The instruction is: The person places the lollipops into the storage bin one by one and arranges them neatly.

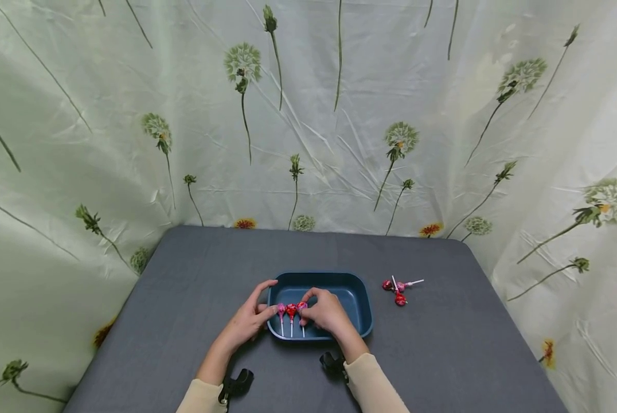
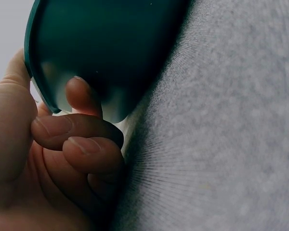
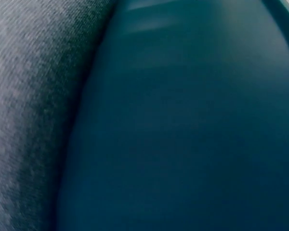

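A dark blue tray (image 1: 357, 298) sits on the table, and three lollipops stand in a row at its left part, white sticks toward the front. At the left end is a pink lollipop (image 1: 281, 310), then a red lollipop (image 1: 291, 310). My right hand (image 1: 325, 311) reaches in over the front wall and pinches the third, a red-and-purple lollipop (image 1: 302, 306), by its head. With my left hand (image 1: 246, 321) I grip the tray's left wall, thumb over the rim close to the pink lollipop. The left wrist view shows curled fingers (image 2: 86, 149) against the tray's outside.
Right of the tray, several lollipops (image 1: 401, 299) lie in a loose cluster on the grey table (image 1: 442, 344). A flower-printed curtain (image 1: 319, 126) hangs behind the table and along its sides. The right wrist view holds only the tray's outer wall (image 3: 183, 120) and grey cloth.
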`<state>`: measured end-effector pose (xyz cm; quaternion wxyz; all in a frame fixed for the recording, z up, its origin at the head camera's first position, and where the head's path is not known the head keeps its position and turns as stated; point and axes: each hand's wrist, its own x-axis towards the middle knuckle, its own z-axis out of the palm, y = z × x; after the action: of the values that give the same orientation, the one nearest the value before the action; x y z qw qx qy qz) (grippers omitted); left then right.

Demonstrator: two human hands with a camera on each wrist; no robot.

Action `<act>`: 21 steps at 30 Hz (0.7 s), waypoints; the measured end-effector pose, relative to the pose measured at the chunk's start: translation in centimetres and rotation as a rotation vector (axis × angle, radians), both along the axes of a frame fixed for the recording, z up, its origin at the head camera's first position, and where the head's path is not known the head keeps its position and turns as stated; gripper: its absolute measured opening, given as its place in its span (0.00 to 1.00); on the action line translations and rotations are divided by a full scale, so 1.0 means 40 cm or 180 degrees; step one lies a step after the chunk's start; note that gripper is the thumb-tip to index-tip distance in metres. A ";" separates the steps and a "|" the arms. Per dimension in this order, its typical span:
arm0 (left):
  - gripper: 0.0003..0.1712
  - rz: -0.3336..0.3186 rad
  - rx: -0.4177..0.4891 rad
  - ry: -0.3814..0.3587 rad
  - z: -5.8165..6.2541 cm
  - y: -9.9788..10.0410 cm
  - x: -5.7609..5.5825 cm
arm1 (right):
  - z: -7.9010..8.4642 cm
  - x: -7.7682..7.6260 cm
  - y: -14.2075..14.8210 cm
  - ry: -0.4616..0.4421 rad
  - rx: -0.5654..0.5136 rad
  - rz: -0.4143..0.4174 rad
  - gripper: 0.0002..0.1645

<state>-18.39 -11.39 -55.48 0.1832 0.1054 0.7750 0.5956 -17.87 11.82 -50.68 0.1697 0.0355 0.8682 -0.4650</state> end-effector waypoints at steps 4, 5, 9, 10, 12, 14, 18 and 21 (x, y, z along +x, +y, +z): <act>0.36 0.0031 -0.0012 0.0017 -0.001 0.002 0.003 | -0.002 0.003 -0.001 -0.0025 -0.0001 -0.0027 0.11; 0.36 0.0041 -0.0001 0.0004 -0.002 0.003 0.004 | -0.003 0.004 -0.001 -0.0047 0.0003 -0.0039 0.11; 0.36 0.0058 0.0031 -0.0056 -0.003 0.004 0.004 | -0.004 0.004 -0.003 -0.0100 0.0062 -0.0042 0.11; 0.36 0.0055 0.0038 -0.0066 -0.003 0.004 0.004 | -0.005 0.003 -0.003 -0.0121 0.0081 -0.0048 0.10; 0.36 0.0044 0.0050 -0.0075 -0.004 0.004 0.003 | -0.006 0.002 -0.004 -0.0148 0.0116 -0.0054 0.10; 0.35 0.0036 0.0056 -0.0067 -0.005 0.003 0.002 | -0.006 0.000 -0.005 -0.0181 0.0157 -0.0065 0.09; 0.35 0.0030 0.0065 -0.0053 -0.005 0.002 0.001 | -0.005 -0.006 -0.007 -0.0260 0.0205 -0.0086 0.09; 0.35 0.0031 0.0061 -0.0045 -0.005 0.003 0.000 | -0.004 -0.008 -0.008 -0.0310 0.0181 -0.0098 0.09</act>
<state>-18.39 -11.25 -55.68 0.1847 0.0991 0.7685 0.6045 -18.18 11.51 -50.83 0.2035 0.0763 0.8711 -0.4404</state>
